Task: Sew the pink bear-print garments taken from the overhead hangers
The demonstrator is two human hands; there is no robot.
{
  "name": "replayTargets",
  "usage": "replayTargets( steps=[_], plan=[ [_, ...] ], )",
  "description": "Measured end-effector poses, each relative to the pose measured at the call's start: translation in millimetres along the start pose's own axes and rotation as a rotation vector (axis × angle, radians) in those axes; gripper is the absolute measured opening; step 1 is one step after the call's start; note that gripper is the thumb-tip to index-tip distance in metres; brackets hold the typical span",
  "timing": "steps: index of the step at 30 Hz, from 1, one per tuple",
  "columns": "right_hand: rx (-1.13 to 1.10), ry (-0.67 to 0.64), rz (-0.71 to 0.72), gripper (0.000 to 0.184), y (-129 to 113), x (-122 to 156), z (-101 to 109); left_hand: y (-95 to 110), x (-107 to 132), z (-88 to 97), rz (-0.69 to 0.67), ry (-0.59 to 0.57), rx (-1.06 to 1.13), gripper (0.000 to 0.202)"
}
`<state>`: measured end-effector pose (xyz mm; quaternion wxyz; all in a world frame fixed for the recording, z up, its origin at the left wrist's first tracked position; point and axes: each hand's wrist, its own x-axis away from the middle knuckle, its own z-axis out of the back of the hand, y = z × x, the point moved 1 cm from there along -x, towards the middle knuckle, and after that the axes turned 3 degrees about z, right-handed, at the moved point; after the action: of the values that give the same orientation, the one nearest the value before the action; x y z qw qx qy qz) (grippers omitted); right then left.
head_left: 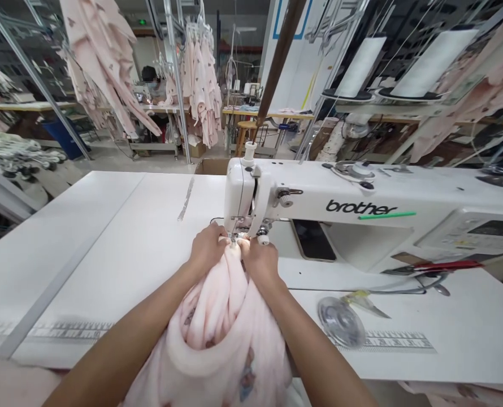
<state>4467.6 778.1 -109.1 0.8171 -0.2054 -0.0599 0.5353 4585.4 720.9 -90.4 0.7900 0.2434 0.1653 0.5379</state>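
A pale pink fleece garment [230,339] with small printed figures hangs bunched between my forearms, its upper end under the needle area of a white sewing machine [302,186]. My left hand [208,246] is closed on the fabric just left of the presser foot [234,237]. On the right of the foot, my right hand [260,259] grips the same cloth, its fingertips partly hidden by the machine head. A lit patch of fabric shows between the two hands.
A dark phone [314,240] lies under the machine arm. Right of the garment are a clear round dish [341,322], yellow-handled snips [365,302] and red-handled scissors [446,265]. Thread cones [436,62] stand behind. Pink garments [200,85] hang beyond, near a seated person [150,85].
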Motion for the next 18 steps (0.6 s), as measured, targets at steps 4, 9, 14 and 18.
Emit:
replayTargets(
  steps=[4, 9, 14, 18],
  plan=[
    [0.007, 0.002, -0.015, 0.022, 0.4, -1.1, -2.2, -0.3, -1.6, -2.0, -0.009, 0.011, -0.009, 0.013],
    [0.005, 0.011, -0.001, 0.022, 0.3, -0.2, -3.2, -1.0, -2.5, -3.0, -0.021, 0.03, -0.025, 0.013],
    [0.009, 0.024, -0.01, 0.024, 0.9, -0.7, -4.9, -2.0, -3.4, -4.1, -0.026, 0.039, -0.039, 0.012],
    [0.024, 0.022, -0.015, 0.026, 1.4, -2.1, -6.6, -1.1, -3.6, -4.2, -0.02, 0.042, -0.049, 0.012]
  ],
)
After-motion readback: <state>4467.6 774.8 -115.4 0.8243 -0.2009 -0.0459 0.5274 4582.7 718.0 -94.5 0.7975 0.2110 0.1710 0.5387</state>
